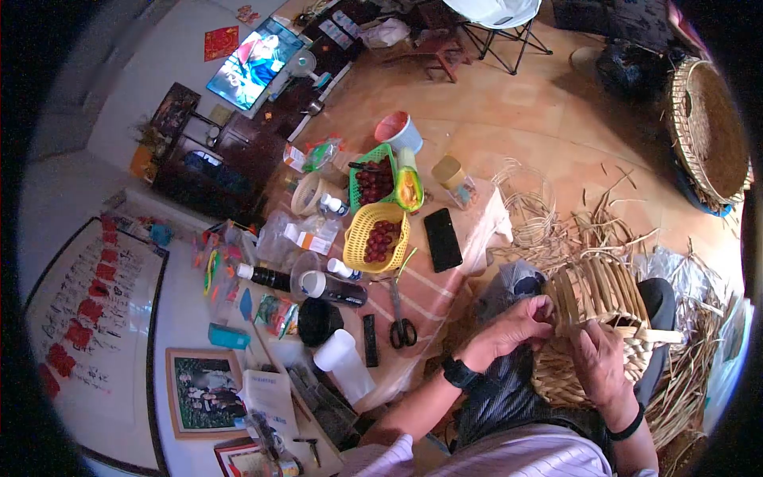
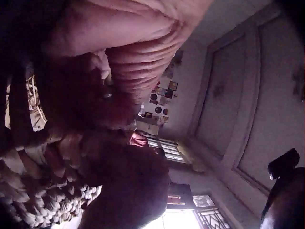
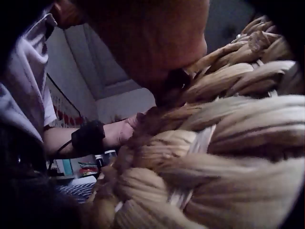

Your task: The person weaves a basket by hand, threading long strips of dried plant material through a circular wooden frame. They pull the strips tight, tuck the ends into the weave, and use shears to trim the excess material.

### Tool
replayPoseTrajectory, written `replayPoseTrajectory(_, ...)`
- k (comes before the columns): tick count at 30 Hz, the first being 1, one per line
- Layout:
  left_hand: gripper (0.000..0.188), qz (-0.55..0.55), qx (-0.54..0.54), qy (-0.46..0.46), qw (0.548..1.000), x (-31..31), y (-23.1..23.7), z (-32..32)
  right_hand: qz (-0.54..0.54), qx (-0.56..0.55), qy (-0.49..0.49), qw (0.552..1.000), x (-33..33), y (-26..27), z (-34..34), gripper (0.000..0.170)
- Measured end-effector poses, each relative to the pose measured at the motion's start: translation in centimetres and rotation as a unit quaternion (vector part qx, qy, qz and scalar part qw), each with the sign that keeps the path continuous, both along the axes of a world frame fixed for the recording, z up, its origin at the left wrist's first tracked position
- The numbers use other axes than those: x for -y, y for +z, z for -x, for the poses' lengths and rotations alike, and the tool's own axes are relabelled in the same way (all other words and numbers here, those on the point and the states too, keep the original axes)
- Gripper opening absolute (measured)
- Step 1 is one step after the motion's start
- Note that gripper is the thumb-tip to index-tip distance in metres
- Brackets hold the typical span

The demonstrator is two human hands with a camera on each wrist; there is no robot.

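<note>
Left hand (image 1: 517, 327) pinched and right hand (image 1: 600, 364) gripped a woven basket's (image 1: 598, 298) edge at four o'clock, head view; left wrist view caught the weave at eight o'clock, right wrist view thick braids at four.

No text is legible. Characters on the wall scroll (image 1: 95, 310) and red poster (image 1: 221, 43), and print on the white-orange box (image 1: 316, 239), are unreadable.
</note>
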State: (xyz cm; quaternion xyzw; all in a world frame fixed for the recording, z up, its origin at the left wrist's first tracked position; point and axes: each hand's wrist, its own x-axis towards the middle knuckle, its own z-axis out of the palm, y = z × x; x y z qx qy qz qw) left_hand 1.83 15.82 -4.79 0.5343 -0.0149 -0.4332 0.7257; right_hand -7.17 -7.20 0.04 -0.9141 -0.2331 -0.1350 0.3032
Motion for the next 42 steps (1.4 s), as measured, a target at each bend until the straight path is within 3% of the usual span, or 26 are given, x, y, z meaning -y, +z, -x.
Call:
replayPoseTrajectory(5, 0.030, 0.023, 0.049, 0.016, 0.998, -0.5, -0.9, 1.1, -0.028, -0.001, -0.019, 0.999, -0.4, 0.0, 0.5, 0.032)
replayPoseTrajectory(8, 0.021, -0.077, 0.190, 0.054, 0.977, -0.6, 0.6, 2.4, -0.060, -0.015, -0.032, 0.998, 0.4, 0.3, 1.3, 0.034)
replayPoseTrajectory(10, 0.022, -0.091, 0.136, 0.111, 0.980, 0.4, 3.7, 3.6, -0.058, 0.002, -0.113, 0.992, 2.3, 0.9, 2.2, 0.035)
replayPoseTrajectory(11, 0.028, -0.064, 0.082, 0.089, 0.991, -0.5, 3.0, 3.5, -0.115, 0.028, -0.148, 0.982, 3.6, 0.7, 2.0, 0.033)
replayPoseTrajectory(12, 0.024, -0.046, 0.075, 0.088, 0.992, -0.7, 3.6, 3.6, -0.099, 0.065, -0.221, 0.968, 4.6, 1.9, 1.8, 0.030)
replayPoseTrajectory(14, 0.027, 0.029, 0.060, 0.089, 0.994, -1.4, 3.6, 3.9, -0.097, 0.031, -0.261, 0.960, 7.9, 2.3, 2.2, 0.031)
replayPoseTrajectory(16, 0.034, 0.025, 0.085, 0.103, 0.991, -0.5, 4.7, 4.5, -0.186, -0.110, -0.267, 0.939, 9.9, 1.8, 2.7, 0.029)
replayPoseTrajectory(17, 0.036, 0.018, 0.094, 0.109, 0.990, -0.3, 4.4, 4.6, -0.132, -0.100, -0.250, 0.954, 11.6, -0.2, 2.9, 0.026)
replayPoseTrajectory(20, 0.043, -0.011, 0.109, 0.129, 0.985, 0.1, 3.9, 5.0, -0.148, -0.136, -0.187, 0.962, 13.1, 0.2, 2.7, 0.027)
replayPoseTrajectory(24, 0.052, -0.012, 0.098, 0.166, 0.981, 0.6, 3.1, 5.1, -0.098, -0.138, -0.149, 0.974, 14.8, 1.2, 2.5, 0.026)
replayPoseTrajectory(29, 0.050, 0.020, 0.041, 0.179, 0.983, -0.2, 2.5, 5.1, -0.074, -0.082, -0.139, 0.984, 15.5, 1.0, 3.7, 0.028)
replayPoseTrajectory(33, 0.048, 0.001, 0.042, 0.191, 0.981, -0.7, 1.9, 5.6, -0.086, -0.100, -0.092, 0.987, 13.5, -0.2, 6.2, 0.031)
replayPoseTrajectory(36, 0.051, 0.010, 0.046, 0.174, 0.984, -0.6, 2.2, 5.6, -0.057, -0.067, -0.103, 0.991, 13.3, -0.6, 6.9, 0.023)
replayPoseTrajectory(42, 0.055, 0.012, 0.073, 0.172, 0.982, -1.2, 2.5, 6.7, -0.028, -0.049, -0.157, 0.986, 13.2, 1.0, 7.5, 0.027)
